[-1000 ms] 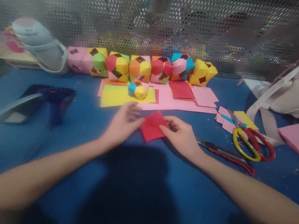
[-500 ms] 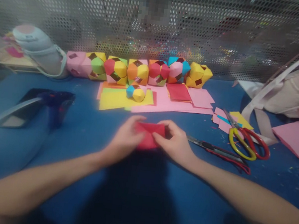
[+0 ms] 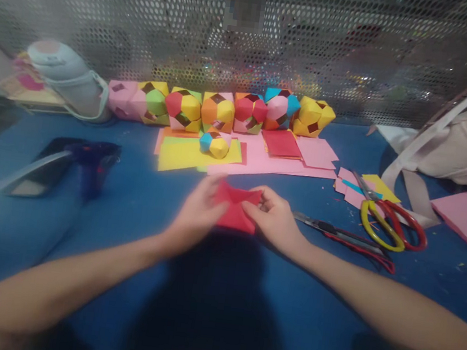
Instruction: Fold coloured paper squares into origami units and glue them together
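Note:
A folded piece of red paper [image 3: 237,215] is held just above the blue table, between my two hands. My left hand [image 3: 201,208] grips its left side, thumb across the front and fingers behind; this hand is a little blurred. On the other side, my right hand [image 3: 273,214] pinches the paper's right edge between thumb and fingers. The paper's upper edge dips in the middle, showing a fold. Beyond my hands lie a yellow sheet [image 3: 180,157] and a small multicoloured paper ball [image 3: 215,144].
Several folded-paper balls [image 3: 218,113] line the back by a perforated metal panel [image 3: 170,31]. Red paper squares [image 3: 282,144] lie before them. A glue gun [image 3: 92,163] and phone [image 3: 31,187] are left; a box cutter [image 3: 333,231], scissors [image 3: 383,224] and bag [image 3: 462,146] are right.
My left hand's fingers have lifted slightly, and more of the red paper's front shows. Both hands still hold it. The whole view has shifted a little.

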Tool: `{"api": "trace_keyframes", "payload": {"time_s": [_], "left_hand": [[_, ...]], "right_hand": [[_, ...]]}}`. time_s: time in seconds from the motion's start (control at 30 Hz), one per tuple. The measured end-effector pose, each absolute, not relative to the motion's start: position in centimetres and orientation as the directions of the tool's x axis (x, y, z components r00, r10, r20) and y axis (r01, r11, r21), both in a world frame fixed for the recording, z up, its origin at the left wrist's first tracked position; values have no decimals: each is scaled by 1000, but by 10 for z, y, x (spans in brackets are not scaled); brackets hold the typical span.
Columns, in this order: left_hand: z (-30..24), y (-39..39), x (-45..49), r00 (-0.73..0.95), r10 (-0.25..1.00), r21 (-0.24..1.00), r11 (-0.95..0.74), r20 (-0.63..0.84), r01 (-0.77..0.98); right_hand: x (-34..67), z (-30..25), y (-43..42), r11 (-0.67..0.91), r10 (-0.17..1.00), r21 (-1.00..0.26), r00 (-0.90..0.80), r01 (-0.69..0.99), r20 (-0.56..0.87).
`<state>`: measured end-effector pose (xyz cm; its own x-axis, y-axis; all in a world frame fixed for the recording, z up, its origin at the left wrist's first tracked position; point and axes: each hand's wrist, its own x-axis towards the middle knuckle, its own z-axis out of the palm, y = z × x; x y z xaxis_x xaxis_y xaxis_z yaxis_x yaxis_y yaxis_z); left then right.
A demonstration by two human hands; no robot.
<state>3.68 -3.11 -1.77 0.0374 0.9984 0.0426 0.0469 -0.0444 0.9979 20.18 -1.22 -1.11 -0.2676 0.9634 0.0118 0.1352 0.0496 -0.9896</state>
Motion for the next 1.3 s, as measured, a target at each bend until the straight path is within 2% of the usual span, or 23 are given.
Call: {"api": "trace_keyframes", "payload": {"time_s": [0.1, 0.37, 0.47, 0.6, 0.8, 0.9, 1.07, 1.2, 1.3], "left_hand": [[-17, -33, 38, 75, 994, 992, -89, 82, 85], [-17, -33, 38, 26, 997, 993, -76, 74, 92], [-16, -33, 37, -4, 995, 979, -98, 100, 179], [-11, -35, 36, 11, 998, 947, -69, 69, 312], [0, -39, 37, 78, 996, 912, -71, 43, 403], [2, -40, 38, 74, 996, 901, -68, 40, 428], [5, -41, 40, 109, 993, 897, -86, 42, 433], [8, -41, 42, 176, 982, 879, -139, 64, 455], [8, -42, 43, 224, 972, 865, -173, 73, 472]], "right_hand": [[201, -7, -13, 39, 967, -986, -254, 162, -4], [202, -10, -11, 14, 967, -984, -251, 177, -31], [203, -14, -9, 13, 970, -987, -243, 163, -27], [202, -17, -7, -12, 977, -998, -213, 60, -24], [200, -19, -4, -73, 995, -989, -74, -130, -64], [201, -16, -5, -72, 997, -982, -49, -173, -64], [205, -9, -10, 19, 999, -999, -38, -47, 21], [207, -3, -13, 171, 981, -984, -98, 53, 165], [207, 1, -16, 216, 966, -972, -165, 90, 199]]}}
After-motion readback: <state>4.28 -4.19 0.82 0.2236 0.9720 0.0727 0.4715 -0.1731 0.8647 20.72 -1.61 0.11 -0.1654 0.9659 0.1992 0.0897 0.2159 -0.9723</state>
